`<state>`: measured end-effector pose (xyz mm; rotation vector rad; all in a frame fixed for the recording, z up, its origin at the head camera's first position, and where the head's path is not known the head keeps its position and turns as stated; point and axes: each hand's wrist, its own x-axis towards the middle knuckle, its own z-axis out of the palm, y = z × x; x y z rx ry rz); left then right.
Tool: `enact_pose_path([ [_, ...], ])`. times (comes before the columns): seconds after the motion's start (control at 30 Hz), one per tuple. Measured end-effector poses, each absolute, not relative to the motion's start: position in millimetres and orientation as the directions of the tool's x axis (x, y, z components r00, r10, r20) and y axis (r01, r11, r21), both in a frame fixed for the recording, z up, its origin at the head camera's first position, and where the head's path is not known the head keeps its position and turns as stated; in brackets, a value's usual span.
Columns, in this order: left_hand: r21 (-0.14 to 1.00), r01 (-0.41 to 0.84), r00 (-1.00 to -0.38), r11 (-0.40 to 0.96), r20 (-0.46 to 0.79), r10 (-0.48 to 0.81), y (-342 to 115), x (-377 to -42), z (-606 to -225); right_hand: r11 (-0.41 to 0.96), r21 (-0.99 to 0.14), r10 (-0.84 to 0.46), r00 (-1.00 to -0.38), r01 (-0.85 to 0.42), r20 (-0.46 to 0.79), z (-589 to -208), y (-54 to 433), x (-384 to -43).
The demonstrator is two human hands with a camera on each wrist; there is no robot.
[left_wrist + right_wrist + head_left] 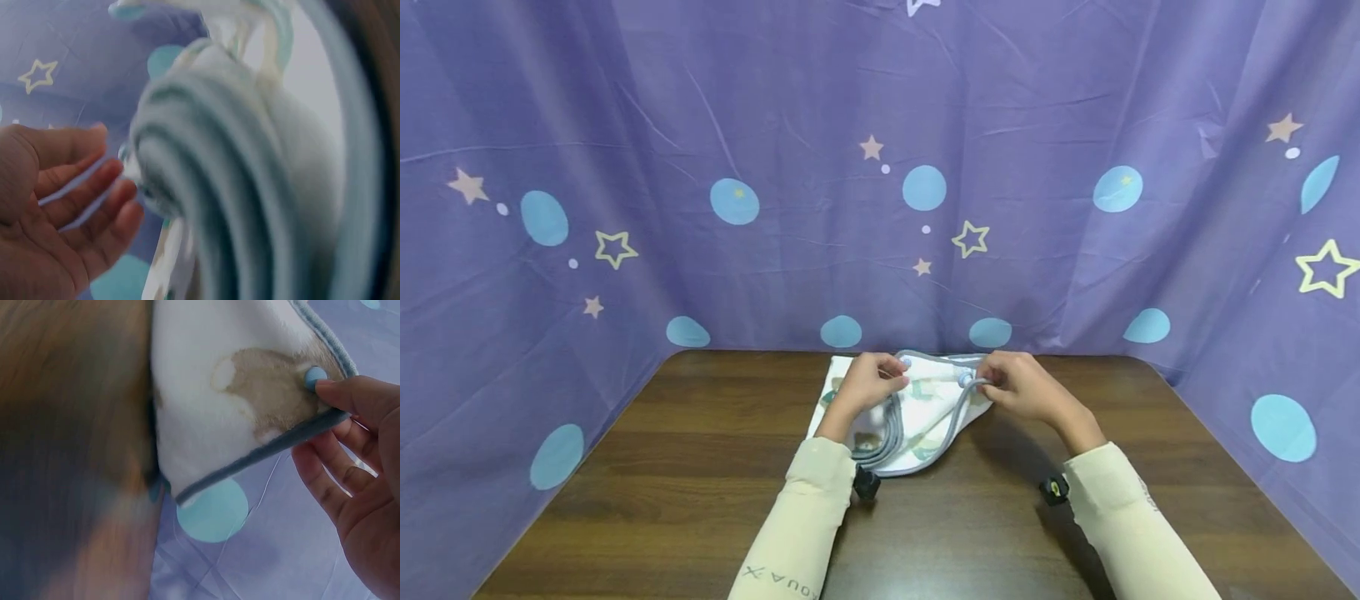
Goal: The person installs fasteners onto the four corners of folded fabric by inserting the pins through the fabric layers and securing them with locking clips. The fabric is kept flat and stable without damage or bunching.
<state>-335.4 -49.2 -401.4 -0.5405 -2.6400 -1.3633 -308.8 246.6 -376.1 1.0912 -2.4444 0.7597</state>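
Note:
A white plush cloth (pixel 925 408) with green and brown prints and grey-blue edging lies on the table, partly folded into layers. In the right wrist view, my right hand (pixel 375 444) pinches an edged corner of the cloth (pixel 200 425), its thumb beside a round blue snap button (pixel 315 377). My left hand (pixel 867 387) hovers over the cloth's left part, fingers loosely bent. Its fingertips are close to the stacked folds (pixel 212 162) in the left wrist view, with nothing visibly gripped. Another blue snap button (pixel 907 363) shows beside the left fingertips.
The brown wooden table (pixel 715 500) extends around the cloth on both sides and in front. A purple curtain (pixel 820 167) with stars and blue dots hangs right behind the table's back edge. Black wrist devices (pixel 866 482) are strapped at both sleeves.

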Motion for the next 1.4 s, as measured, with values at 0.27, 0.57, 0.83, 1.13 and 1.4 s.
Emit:
enact_pose_path([
  [0.27, 0.647, 0.291, -0.956, 0.705, 0.229, 0.184, -85.7, -332.6, -404.5, 0.561, -0.249, -0.641, -0.605, -0.789, 0.473, -379.7, 258.4, -304.5],
  [0.57, 0.634, 0.183, -0.982, 0.752, 0.148, 0.114, -127.9, -329.8, -406.7, 0.569, -0.154, -0.69, -0.571, -0.808, 0.446, -385.8, 269.4, -297.2],
  [0.83, 0.688, 0.082, -0.997, 0.721, 0.063, 0.054, -146.6, -328.7, -409.3, 0.571, -0.081, -0.752, -0.56, -0.817, 0.348, -389.6, 277.4, -286.5],
  [1.13, 0.774, -0.072, -0.989, 0.63, -0.135, 0.052, -157.9, -321.6, -412.7, 0.584, -0.03, -0.78, -0.571, -0.811, 0.255, -395.2, 287.8, -271.1],
  [1.4, 0.826, -0.098, -0.979, 0.555, -0.182, 0.097, -164.1, -318.5, -415.8, 0.575, -0.011, -0.798, -0.565, -0.818, 0.209, -405.9, 297.3, -264.8],
])
